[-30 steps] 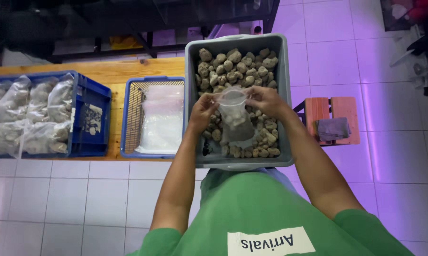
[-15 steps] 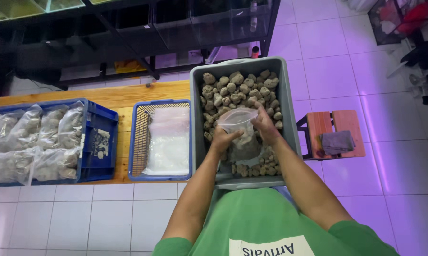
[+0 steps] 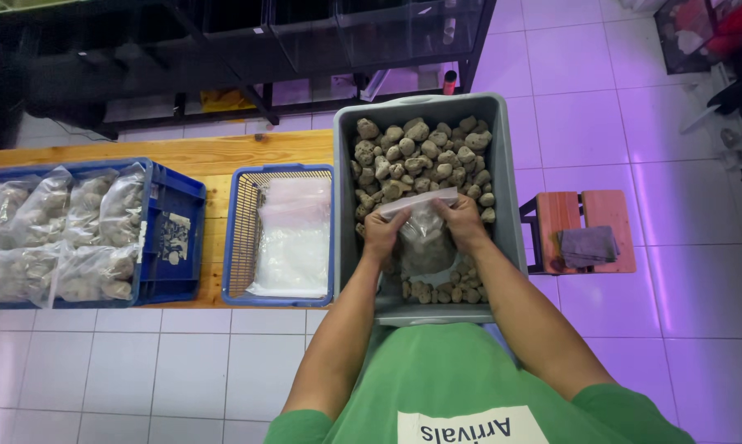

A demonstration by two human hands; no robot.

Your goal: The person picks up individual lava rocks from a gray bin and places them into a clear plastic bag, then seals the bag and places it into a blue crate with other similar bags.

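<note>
A grey plastic tub point(image 3: 511, 205) full of several grey-brown stones point(image 3: 420, 152) stands in front of me. Over its middle I hold a clear plastic bag point(image 3: 424, 238) partly filled with stones. My left hand point(image 3: 385, 233) grips the bag's left top edge and my right hand point(image 3: 463, 222) grips its right top edge. The bag's mouth is pulled flat between both hands. Its lower part rests on the stones in the tub.
A blue wire-sided basket point(image 3: 239, 238) with empty clear bags lies left of the tub on a wooden bench point(image 3: 182, 152). Further left, a blue crate point(image 3: 174, 238) holds filled bags of stones. A small wooden stool point(image 3: 589, 214) with a grey cloth stands at right. Dark shelving runs behind.
The bag's mouth was held open and round before; now both hands have pulled it flat and closed. The bag has sunk lower onto the stones.
</note>
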